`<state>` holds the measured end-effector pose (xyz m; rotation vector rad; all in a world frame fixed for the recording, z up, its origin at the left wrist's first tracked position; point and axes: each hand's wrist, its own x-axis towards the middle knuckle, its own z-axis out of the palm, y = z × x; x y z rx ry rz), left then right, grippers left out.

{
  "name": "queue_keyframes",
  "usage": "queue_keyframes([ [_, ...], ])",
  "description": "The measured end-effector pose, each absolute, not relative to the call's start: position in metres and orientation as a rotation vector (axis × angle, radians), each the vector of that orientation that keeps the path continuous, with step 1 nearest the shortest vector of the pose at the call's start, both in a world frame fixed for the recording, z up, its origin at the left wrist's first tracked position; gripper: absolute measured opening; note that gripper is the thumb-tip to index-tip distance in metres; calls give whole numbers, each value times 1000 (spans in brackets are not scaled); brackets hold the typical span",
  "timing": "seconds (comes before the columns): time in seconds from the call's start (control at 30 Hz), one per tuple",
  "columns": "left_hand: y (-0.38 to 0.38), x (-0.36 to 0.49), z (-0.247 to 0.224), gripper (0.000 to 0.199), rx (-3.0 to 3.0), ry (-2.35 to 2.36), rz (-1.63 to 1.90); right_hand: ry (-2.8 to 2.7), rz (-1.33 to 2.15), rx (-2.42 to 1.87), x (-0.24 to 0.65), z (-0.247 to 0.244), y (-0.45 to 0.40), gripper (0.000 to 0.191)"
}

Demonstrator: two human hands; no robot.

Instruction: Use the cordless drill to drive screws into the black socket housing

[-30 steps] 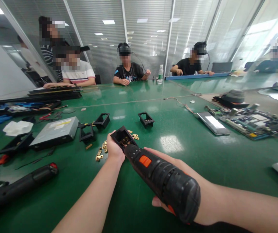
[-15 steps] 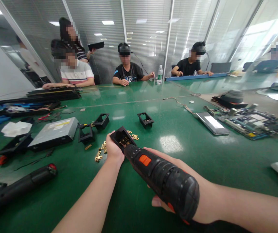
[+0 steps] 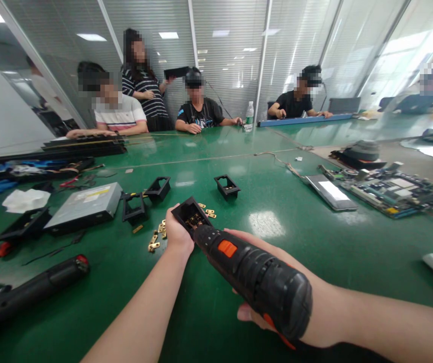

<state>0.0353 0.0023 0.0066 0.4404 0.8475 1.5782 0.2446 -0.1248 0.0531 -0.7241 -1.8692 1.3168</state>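
In front of me, my left hand (image 3: pixel 177 233) grips a black rectangular socket housing (image 3: pixel 184 210) by its left side, with small brass-coloured parts inside. My right hand (image 3: pixel 254 247) is wrapped around a black and orange cordless drill (image 3: pixel 264 272). The drill's nose points into the housing's open face; its tip is hidden in there. Loose brass strips (image 3: pixel 157 237) lie beside my left hand, and more brass strips (image 3: pixel 209 213) sit just behind the housing. Similar black housings (image 3: pixel 134 207) stand on the green table, one of them (image 3: pixel 227 187) farther back.
A silver disc drive (image 3: pixel 84 206) and a second black power tool (image 3: pixel 38 287) lie on the left. To the right are a phone-like device (image 3: pixel 330 192) and a circuit board (image 3: pixel 400 189). Several people sit or stand across the green table (image 3: pixel 277 176), near a water bottle (image 3: pixel 249 115).
Both hands, the housing and the drill stay almost in place, with the drill shifting very slightly. Across the table, the standing person in stripes has moved to the right.
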Motion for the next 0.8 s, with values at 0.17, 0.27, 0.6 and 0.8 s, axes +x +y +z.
queue_keyframes([
  [0.17, 3, 36, 7, 35, 444, 845, 1593, -1912, 1241, -646, 247, 50, -123, 101],
  [0.27, 4, 36, 7, 38, 452, 859, 1583, -1925, 1259, -655, 246, 50, -123, 100],
  [0.6, 5, 33, 4, 35, 448, 829, 1569, -1919, 1286, -624, 244, 52, -121, 101],
  [0.8, 5, 34, 4, 35, 417, 831, 1588, -1891, 1314, -635, 244, 51, -122, 98],
])
